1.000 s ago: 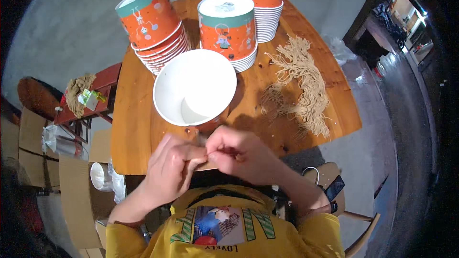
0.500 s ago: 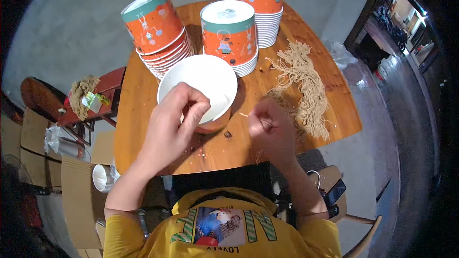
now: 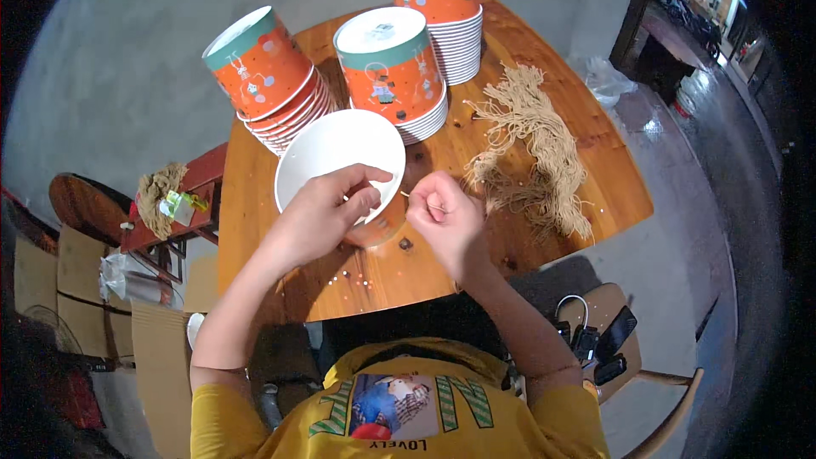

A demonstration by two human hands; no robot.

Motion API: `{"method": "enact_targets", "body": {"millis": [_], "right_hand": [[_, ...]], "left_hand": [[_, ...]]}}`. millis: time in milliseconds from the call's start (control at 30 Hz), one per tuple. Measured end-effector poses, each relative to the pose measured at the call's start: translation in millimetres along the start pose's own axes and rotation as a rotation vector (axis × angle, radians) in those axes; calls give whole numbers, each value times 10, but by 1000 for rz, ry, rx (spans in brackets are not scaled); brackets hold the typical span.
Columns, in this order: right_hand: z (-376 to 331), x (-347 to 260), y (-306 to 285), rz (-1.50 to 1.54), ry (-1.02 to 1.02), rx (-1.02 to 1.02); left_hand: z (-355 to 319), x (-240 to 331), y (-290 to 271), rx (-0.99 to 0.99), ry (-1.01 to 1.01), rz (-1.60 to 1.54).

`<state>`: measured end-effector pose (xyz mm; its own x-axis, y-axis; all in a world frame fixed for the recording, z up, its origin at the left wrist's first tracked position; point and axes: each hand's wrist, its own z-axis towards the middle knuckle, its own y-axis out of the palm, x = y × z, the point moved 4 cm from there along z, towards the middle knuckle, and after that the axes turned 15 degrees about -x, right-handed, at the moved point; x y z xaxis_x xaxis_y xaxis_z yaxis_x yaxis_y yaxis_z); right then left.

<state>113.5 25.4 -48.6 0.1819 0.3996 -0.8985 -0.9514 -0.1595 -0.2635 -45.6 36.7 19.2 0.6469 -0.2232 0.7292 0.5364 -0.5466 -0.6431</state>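
head view: a gap parts both hands [image 3: 327, 214] [image 3: 446, 219], bucket [image 3: 336, 144] rim beneath the left

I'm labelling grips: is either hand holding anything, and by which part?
The right hand pinches a thin string near one end, which pokes out. Nothing shows in the left hand.

The wooden table [image 3: 623, 195] bears three stacks of upturned orange buckets [image 3: 387, 68], an open white-lined bucket [image 3: 336, 146], a bundle of tan string [image 3: 546, 144] and small pale specks [image 3: 344, 274].
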Motion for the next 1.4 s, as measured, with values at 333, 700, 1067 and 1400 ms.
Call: {"method": "enact_targets", "body": {"millis": [333,700,1067,1400], "right_hand": [[87,51,70,29,-4,20],[111,54,79,87,33,-70],[150,-124,-237,-88,69,-362],[352,-435,-327,236,266,-530]], "left_hand": [[63,-84,24,-28,28,-74],[151,-84,-30,13,48,-11],[239,-164,-19,-56,173,-699],[240,-122,32,-107,180,-571]]}}
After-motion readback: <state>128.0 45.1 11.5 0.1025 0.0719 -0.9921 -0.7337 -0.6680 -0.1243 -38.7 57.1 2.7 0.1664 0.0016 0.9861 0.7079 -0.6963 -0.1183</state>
